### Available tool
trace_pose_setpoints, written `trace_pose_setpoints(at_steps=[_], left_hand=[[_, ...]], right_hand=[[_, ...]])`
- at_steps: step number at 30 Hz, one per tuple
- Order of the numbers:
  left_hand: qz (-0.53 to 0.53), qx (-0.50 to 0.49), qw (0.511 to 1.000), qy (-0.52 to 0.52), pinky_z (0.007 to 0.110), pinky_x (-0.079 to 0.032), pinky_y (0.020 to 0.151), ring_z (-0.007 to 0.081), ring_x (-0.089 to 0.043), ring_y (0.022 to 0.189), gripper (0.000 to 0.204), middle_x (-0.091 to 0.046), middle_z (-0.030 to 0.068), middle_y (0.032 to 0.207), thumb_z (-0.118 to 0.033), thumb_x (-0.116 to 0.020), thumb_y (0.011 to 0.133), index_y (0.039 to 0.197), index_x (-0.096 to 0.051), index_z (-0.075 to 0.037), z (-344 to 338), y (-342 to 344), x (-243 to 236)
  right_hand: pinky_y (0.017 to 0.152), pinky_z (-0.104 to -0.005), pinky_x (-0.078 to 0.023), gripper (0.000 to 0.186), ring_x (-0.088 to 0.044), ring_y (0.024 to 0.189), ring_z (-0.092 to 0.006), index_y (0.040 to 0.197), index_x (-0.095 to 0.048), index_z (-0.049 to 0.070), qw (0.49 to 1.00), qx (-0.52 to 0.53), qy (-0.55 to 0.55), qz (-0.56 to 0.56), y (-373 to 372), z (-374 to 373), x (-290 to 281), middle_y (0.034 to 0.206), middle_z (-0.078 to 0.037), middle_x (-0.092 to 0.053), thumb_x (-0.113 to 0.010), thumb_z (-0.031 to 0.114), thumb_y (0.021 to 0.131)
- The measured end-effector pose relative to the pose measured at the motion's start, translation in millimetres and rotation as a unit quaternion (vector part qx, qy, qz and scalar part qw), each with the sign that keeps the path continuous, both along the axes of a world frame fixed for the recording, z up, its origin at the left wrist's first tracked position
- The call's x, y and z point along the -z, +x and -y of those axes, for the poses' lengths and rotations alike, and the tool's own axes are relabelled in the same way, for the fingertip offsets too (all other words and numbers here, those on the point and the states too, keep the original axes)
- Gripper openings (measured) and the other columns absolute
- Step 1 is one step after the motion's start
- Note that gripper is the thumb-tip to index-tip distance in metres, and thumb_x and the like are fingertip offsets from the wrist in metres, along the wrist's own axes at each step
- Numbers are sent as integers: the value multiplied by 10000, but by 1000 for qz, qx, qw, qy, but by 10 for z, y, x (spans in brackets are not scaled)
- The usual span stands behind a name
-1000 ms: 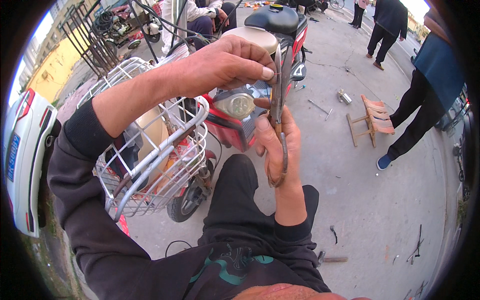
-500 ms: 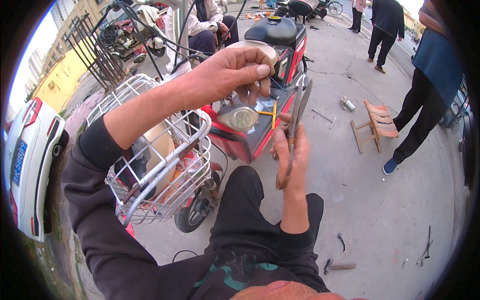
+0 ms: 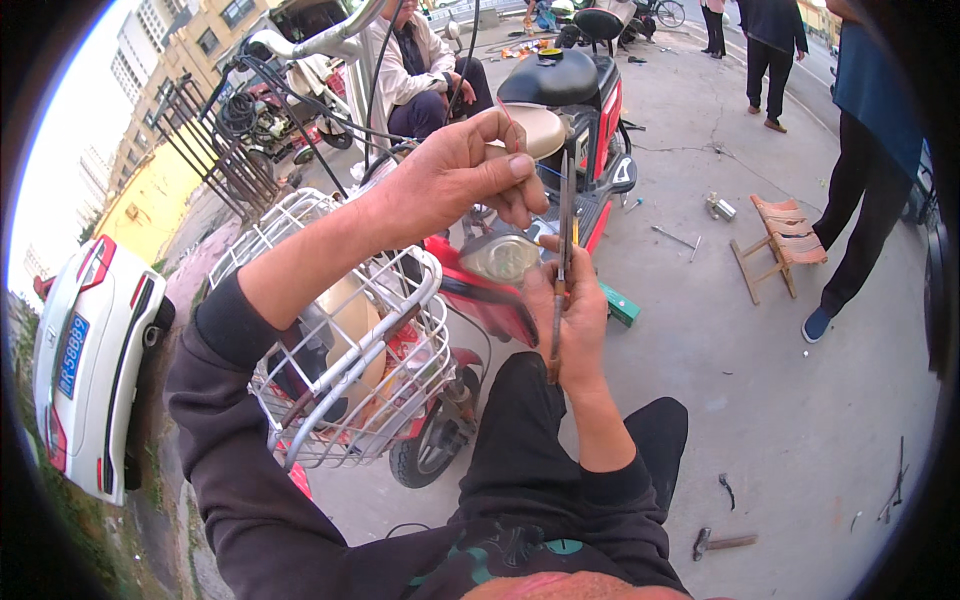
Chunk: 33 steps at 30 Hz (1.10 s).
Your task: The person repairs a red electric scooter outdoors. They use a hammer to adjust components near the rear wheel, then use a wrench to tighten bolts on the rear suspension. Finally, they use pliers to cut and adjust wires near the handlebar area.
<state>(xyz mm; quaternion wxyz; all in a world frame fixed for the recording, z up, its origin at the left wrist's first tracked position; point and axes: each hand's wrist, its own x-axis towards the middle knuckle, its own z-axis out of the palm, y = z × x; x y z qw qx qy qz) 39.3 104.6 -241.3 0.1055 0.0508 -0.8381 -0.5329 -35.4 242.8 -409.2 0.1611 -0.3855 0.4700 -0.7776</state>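
My left hand (image 3: 455,190) is raised in front of me, thumb and fingers pinched together. A thin red wire (image 3: 508,118) stands up from its fingertips. Just right of it, my right hand (image 3: 575,325) is closed round the handles of a pair of scissors (image 3: 567,215). Their long blades point upward and appear nearly edge-on, close beside the left fingers. Behind both hands is a red electric scooter (image 3: 490,305) with a clear headlight (image 3: 502,258). A white wire basket (image 3: 345,345) sits below my left forearm.
A folding stool (image 3: 785,235) and a silver metal part (image 3: 719,207) are on the ground at right. A hammer (image 3: 705,543) lies near my knee; a green box (image 3: 620,304) is beside the scooter. People sit and stand nearby. A white car (image 3: 100,350) is parked at left.
The scissors have turned from showing two parted blades to a narrow, nearly edge-on line, closer to my left fingers. The surroundings have shifted rightward in view. The red wire now shows above my left fingers.
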Motion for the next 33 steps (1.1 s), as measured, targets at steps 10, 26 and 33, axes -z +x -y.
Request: trace_pose_setpoints(at_steps=[10,26,33], left_hand=[[19,-12,1000,-13,250,-567,672,113,-690,708,175,-744,120,933,-185,-575,1059,1060,-431,-87,-86,-10,-24],[8,-1,1000,-30,234,-586,733,71,-691,785,321,-719,24,932,-238,-558,1069,1314,-517,-35,-30,5,50],[-5,12,1000,-23,218,-559,712,70,-679,770,299,-711,27,927,-214,-553,1071,1316,-516,-47,-33,8,59]], right_hand=[[606,-270,-453,367,-535,657,-76,1230,-603,-15,997,27,-50,-42,-9,61,-105,799,-57,-647,-721,188,947],[641,-423,-491,424,-625,732,-301,1219,-594,18,953,193,41,-228,-144,13,-300,858,-140,-608,-764,176,864],[661,-447,-497,403,-645,767,-342,1217,-591,34,945,219,38,-240,-148,29,-320,880,-155,-613,-749,176,875]])
